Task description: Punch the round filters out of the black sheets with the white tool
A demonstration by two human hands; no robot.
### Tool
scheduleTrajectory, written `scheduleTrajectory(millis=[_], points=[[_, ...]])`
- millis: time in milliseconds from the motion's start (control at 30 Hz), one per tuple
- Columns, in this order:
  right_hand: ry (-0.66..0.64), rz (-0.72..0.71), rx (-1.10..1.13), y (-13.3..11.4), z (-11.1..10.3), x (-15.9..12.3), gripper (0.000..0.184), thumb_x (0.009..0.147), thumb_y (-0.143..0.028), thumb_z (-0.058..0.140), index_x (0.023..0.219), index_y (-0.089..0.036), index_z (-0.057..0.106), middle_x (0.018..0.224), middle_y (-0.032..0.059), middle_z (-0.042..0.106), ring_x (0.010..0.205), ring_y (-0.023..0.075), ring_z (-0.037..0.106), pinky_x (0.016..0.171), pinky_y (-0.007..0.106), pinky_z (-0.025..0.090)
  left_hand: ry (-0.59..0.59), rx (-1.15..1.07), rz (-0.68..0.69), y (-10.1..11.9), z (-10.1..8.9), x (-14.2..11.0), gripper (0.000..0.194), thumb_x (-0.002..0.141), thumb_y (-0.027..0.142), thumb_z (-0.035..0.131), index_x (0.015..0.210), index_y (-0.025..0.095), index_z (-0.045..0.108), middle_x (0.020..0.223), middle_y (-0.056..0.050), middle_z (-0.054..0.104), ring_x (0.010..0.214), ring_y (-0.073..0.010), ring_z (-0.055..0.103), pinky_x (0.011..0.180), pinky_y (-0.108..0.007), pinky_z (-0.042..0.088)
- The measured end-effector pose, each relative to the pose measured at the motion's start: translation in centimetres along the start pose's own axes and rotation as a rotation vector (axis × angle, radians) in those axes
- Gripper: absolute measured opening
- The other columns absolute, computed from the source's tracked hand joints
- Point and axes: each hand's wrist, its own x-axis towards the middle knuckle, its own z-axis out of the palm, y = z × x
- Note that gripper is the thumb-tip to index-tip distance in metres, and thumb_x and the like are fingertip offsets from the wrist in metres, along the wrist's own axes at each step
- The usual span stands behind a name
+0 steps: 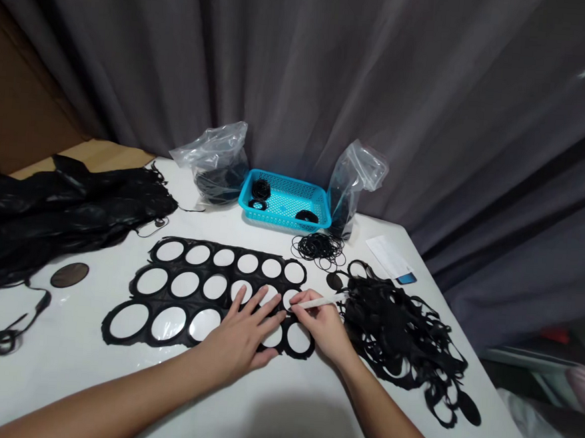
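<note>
Watching my feed from a distance, I log the black sheet [201, 270] mid-frame, flat on the white table [87, 358]. Three rows of round openings run across it, white showing through.

The left hand [244, 332] lies palm down over the sheet's right half, fingers spread wide, holding nothing that I can see. To its right, the right hand [328, 325] is closed in a pinch on a slim white tool [319, 301], tip at the sheet's right side near the middle row. I cannot tell whether the tip touches the material.

Right of frame: a tangled heap of black scraps [400, 326], with a white paper [387, 256] just beyond. Above the sheet: a loose pile of thin black rings [319, 246], then a blue basket [285, 224] with more dark rings inside. A clear bag [220, 167] stands at the basket's left, another bag [359, 167] at its right, both with dark contents.

Left of frame: crumpled black material [68, 197], a dark disc [69, 275] below it. Grey curtain [293, 59] fills the upper frame.
</note>
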Motion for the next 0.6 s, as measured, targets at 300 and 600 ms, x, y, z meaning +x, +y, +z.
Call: scheduleTrajectory(millis=[300, 600], points=[[0.005, -0.066, -0.105, -0.1, 0.19, 0.04, 0.015, 0.088, -0.032, 0.058, 0.077, -0.021, 0.058, 0.093, 0.0047, 0.068, 0.085, 0.0203, 0.062, 0.078, 0.032, 0.047, -0.021, -0.017, -0.004, -0.05, 0.12, 0.09, 0.056, 0.094, 0.044, 0.06, 0.145, 0.024, 0.047, 0.156, -0.01, 0.041, 0.147, -0.0377, 0.027, 0.117, -0.065, 0.01], [-0.011, -0.13, -0.15, 0.09, 0.15, 0.0, 0.017, 0.09, -0.027, 0.057, 0.075, -0.023, 0.054, 0.095, 0.0043, 0.066, 0.091, 0.021, 0.062, 0.084, 0.034, 0.047, -0.001, -0.025, -0.003, -0.1, 0.37, -0.03, 0.057, 0.093, 0.045, 0.06, 0.145, 0.025, 0.046, 0.156, -0.01, 0.041, 0.148, -0.0367, 0.026, 0.118, -0.063, 0.008]])
